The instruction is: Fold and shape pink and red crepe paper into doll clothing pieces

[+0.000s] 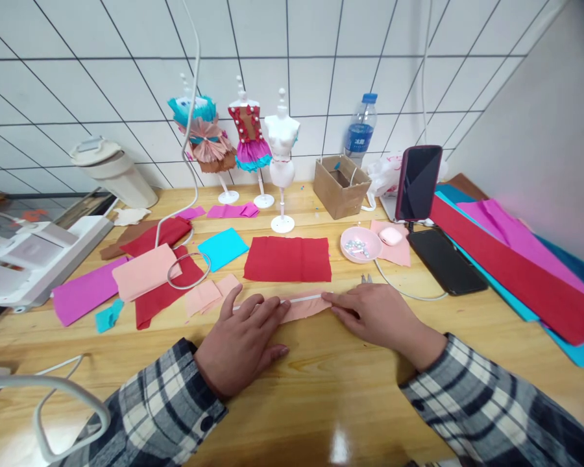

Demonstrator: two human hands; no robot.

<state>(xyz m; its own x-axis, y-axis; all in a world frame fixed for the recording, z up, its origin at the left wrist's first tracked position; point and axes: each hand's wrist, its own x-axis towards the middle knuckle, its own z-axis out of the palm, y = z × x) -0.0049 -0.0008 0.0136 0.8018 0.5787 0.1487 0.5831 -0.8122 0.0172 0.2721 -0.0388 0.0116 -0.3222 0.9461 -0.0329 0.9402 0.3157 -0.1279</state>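
My left hand (248, 340) lies spread on a narrow pink strip of crepe-like paper (304, 310), its fingertips pressing it to the table. Along the strip's upper edge runs a thin white band (305, 298), partly covered by those fingers. At the strip's right end, my right hand (377, 318) rests its outstretched index fingertip on the band. The right thumb sits apart, just below. Metal tips of a small tool (366, 279) peek out behind the right hand; the rest is hidden. Just beyond the strip is a flat red paper rectangle (288, 259).
A bare white mannequin (282, 149) and two dressed ones stand behind. A pink bowl (361, 245) of beads, a cardboard box (341, 185) and a propped phone (418, 183) are right. Folded paper pieces (146, 271), a ring (189, 270) and a power strip (63, 266) lie left.
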